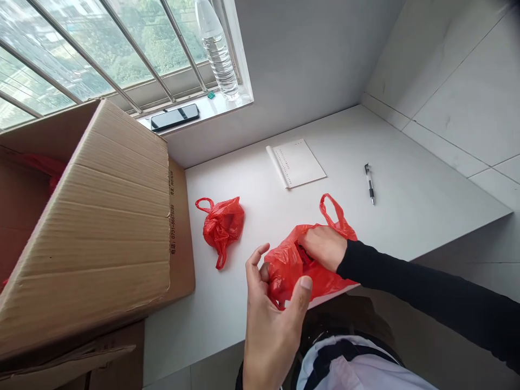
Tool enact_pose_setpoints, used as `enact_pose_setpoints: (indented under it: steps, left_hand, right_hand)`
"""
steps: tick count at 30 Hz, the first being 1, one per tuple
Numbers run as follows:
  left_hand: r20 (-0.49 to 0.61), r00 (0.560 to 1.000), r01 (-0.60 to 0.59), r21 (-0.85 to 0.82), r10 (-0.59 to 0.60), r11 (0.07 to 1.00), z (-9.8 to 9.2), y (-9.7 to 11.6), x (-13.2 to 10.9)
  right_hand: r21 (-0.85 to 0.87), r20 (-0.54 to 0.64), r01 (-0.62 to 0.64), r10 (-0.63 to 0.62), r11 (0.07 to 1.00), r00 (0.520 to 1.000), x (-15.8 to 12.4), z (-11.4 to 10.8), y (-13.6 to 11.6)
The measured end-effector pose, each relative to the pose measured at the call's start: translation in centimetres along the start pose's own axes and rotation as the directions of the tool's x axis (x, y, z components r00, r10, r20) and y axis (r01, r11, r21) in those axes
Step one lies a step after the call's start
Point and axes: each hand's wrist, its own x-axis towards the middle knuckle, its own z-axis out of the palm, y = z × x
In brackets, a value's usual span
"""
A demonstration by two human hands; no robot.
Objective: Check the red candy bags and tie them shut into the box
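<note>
My left hand (270, 303) cups a red plastic bag (290, 265) at the near edge of the white desk (406, 184), thumb and fingers curled round its bulging lower end. My right hand (323, 246), in a black sleeve, is tucked into the bag's mouth with its fingers hidden inside. One bag handle (335, 211) sticks up behind that hand. A second red plastic bag (221, 225), tied and crumpled, lies on the desk to the left, apart from both hands.
A large open cardboard box (101, 227) fills the left side, with red showing inside. A notepad (296, 162) and a pen (369, 184) lie farther back. A phone (174, 117) and a water bottle (217, 51) rest on the barred windowsill.
</note>
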Motion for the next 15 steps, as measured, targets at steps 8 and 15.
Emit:
enact_pose_setpoints:
  steps: [8, 15]
  left_hand:
    - [-0.117, 0.987, -0.107, 0.058, 0.113, 0.993, -2.3, -2.0, 1.0]
    - [-0.136, 0.973, -0.185, 0.021, 0.186, 0.982, -1.6, -2.0, 1.2]
  right_hand:
    - [-0.125, 0.018, -0.008, 0.01, 0.992, 1.0, -1.9, -2.1, 0.0]
    - [-0.137, -0.004, 0.024, -0.025, 0.99, 1.0, -1.5, -0.9, -0.2]
